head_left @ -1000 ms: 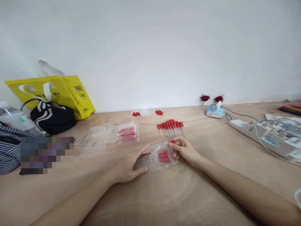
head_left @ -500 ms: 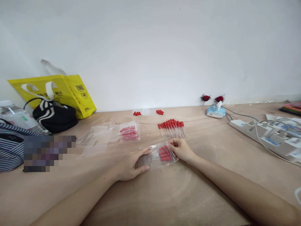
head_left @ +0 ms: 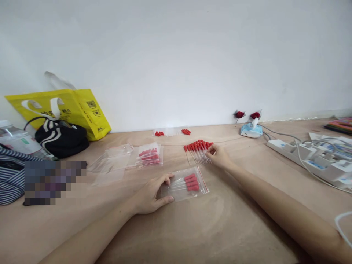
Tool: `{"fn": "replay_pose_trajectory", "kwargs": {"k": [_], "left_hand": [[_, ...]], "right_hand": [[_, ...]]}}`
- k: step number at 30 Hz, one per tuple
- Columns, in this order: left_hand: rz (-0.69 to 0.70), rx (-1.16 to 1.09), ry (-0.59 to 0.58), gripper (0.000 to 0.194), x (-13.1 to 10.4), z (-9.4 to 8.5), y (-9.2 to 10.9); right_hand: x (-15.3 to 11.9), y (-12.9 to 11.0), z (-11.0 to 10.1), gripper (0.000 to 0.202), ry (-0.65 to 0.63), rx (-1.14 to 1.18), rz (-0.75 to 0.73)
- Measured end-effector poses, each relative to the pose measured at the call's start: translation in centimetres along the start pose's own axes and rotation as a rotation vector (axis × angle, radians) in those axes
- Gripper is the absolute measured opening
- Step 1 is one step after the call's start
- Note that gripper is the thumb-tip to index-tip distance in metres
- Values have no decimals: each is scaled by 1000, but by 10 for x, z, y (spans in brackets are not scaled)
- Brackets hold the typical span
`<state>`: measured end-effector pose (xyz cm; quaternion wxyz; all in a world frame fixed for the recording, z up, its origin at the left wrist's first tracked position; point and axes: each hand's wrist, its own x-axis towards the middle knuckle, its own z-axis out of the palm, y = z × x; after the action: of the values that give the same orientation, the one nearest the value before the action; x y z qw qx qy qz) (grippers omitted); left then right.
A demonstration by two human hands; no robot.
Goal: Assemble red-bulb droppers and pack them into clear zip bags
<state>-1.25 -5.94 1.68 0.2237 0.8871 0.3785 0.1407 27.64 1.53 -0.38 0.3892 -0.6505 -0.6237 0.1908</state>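
A clear zip bag point(head_left: 180, 196) lies flat on the table, with several red-tipped thin sticks point(head_left: 191, 182) inside, their red ends toward the red-striped zip edge. My left hand point(head_left: 150, 195) rests at the bag's left end, thumb and fingers spread apart and touching its corners. Beyond the bag, a fanned row of red-tipped sticks point(head_left: 198, 146) lies with the red ends away from me. At the right end of that row is my right hand point(head_left: 219, 157), its thumb and forefinger pinched on a red-tipped stick, which the fingers partly hide.
Filled zip bags point(head_left: 150, 157) are stacked left of centre, beside flat clear bags point(head_left: 112, 159). Small bags of red pieces point(head_left: 186, 131) lie by the wall. A power strip point(head_left: 310, 157), tissue pack point(head_left: 251, 130) and cables stand right; a yellow bag point(head_left: 96, 121) and black pouch point(head_left: 62, 141) left.
My right hand has let go of the bag's zip edge and moved up and right to the row of sticks. My left hand stays at the bag.
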Motion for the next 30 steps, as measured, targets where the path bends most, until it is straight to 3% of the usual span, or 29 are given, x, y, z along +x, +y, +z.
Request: {"fn": "replay_pose_trajectory", "kwargs": {"k": [4, 10, 20, 25, 30], "left_hand": [[16, -13, -2, 22, 0, 0, -1], [12, 6, 5, 40, 0, 2, -4], [41, -4, 10, 36, 0, 0, -3], [25, 7, -4, 28, 1, -1, -2], [25, -3, -2, 22, 1, -2, 0]], "right_hand": [[19, -2, 0, 12, 84, -146, 10], [22, -15, 14, 15, 84, -288, 48], [19, -28, 19, 59, 112, -337, 90], [-3, -18, 0, 74, 76, -51, -37], [-36, -7, -14, 76, -110, 451, -17]]}}
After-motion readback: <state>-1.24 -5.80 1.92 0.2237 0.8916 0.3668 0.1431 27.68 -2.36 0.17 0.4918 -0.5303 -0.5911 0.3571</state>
